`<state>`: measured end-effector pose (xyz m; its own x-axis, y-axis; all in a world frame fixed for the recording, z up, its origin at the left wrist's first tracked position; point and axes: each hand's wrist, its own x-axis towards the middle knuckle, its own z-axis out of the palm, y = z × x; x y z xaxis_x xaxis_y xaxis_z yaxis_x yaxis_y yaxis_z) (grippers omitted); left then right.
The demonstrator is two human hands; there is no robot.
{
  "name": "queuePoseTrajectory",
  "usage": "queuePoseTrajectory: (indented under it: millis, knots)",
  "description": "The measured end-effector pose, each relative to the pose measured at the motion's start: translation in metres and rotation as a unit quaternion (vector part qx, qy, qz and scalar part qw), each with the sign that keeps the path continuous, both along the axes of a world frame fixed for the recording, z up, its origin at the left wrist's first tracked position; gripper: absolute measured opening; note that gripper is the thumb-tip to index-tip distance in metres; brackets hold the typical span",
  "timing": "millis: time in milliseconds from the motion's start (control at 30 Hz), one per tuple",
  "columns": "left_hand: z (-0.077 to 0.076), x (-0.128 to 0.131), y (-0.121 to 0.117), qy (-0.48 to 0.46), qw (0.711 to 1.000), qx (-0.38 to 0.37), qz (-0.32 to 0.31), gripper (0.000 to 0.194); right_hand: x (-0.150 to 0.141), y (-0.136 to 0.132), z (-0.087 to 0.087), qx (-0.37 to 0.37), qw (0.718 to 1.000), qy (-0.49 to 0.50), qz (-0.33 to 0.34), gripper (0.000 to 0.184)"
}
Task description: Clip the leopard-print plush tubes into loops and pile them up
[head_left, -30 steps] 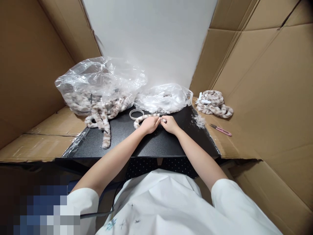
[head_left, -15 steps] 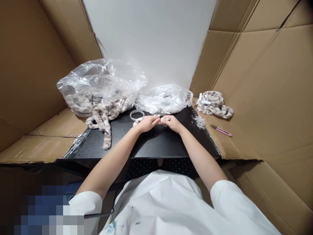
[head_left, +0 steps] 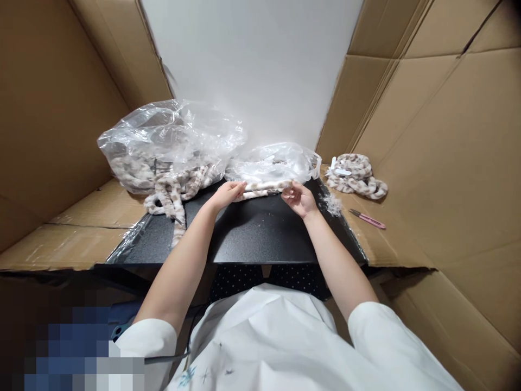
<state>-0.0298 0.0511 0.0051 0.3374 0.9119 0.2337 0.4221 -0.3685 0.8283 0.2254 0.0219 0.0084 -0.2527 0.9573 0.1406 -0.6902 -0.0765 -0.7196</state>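
Observation:
My left hand (head_left: 228, 195) is closed on the left end of a fluffy, cream-and-brown spotted plush strip (head_left: 266, 186). The strip runs in a doubled band between my hands, low over the black table (head_left: 260, 233). At the other end, the fingers of my right hand (head_left: 300, 200) pinch the plush, with the palm partly turned up. Just behind it lies a clear plastic bag (head_left: 272, 165) with pale contents I cannot make out. More spotted plush strip (head_left: 166, 198) spills from a larger clear bag (head_left: 171, 127) on the left.
Bundled spotted plush (head_left: 354, 174) with white tags sits on cardboard at the right. Pink-handled thread snips (head_left: 367, 218) lie in front of it. Loose fluff (head_left: 332, 204) gathers at the table's right edge. Cardboard walls (head_left: 448, 152) rise on both sides.
My hands have moved apart from close together, and a longer stretch of plush strip shows between them. The pale hoop beside my left hand is no longer visible.

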Motion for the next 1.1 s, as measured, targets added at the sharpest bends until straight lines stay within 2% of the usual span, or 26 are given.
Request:
queuePoseTrajectory:
  millis: [67,133,200,233,300,367,433,500,567,733,833,1100]
  knots:
    - [0.001,-0.001,-0.001,0.018,0.995,0.06,0.082,0.048,0.003,0.0,0.002,0.012,1.0,0.003,-0.012,0.023]
    - [0.004,0.005,-0.006,0.039,0.978,0.153,0.137,0.039,0.003,0.001,0.002,0.016,0.999,-0.026,-0.016,0.023]
    - [0.006,0.017,-0.013,0.047,0.964,0.232,0.125,0.033,0.0,0.002,-0.002,0.023,0.996,-0.083,-0.011,0.021]
    - [0.006,0.025,-0.017,0.044,0.963,0.249,0.091,0.035,-0.003,0.003,-0.005,0.034,0.993,-0.115,-0.006,0.021]
    - [0.005,0.041,-0.025,0.038,0.973,0.23,-0.003,0.039,-0.009,0.006,-0.011,0.071,0.981,-0.178,0.004,0.024]
    - [0.001,0.054,-0.031,0.051,0.983,0.16,-0.08,0.036,-0.013,0.008,-0.017,0.108,0.966,-0.236,0.002,0.027]
    - [-0.003,0.061,-0.034,0.074,0.987,0.096,-0.108,0.035,-0.015,0.01,-0.022,0.133,0.948,-0.288,-0.015,0.029]
    - [-0.005,0.062,-0.034,0.086,0.989,0.078,-0.093,0.038,-0.015,0.013,-0.025,0.148,0.932,-0.328,-0.038,0.031]
    - [-0.007,0.059,-0.034,0.084,0.99,0.096,-0.062,0.037,-0.013,0.014,-0.026,0.15,0.924,-0.347,-0.064,0.031]
    - [-0.008,0.055,-0.032,0.101,0.987,0.12,-0.022,0.032,-0.008,0.016,-0.026,0.113,0.938,-0.311,-0.104,0.043]
    - [-0.009,0.056,-0.032,0.113,0.985,0.128,-0.012,0.031,-0.008,0.016,-0.028,0.107,0.937,-0.311,-0.12,0.041]
    - [-0.017,0.059,-0.03,0.131,0.983,0.132,-0.012,0.032,-0.014,0.016,-0.034,0.084,0.934,-0.325,-0.123,0.048]
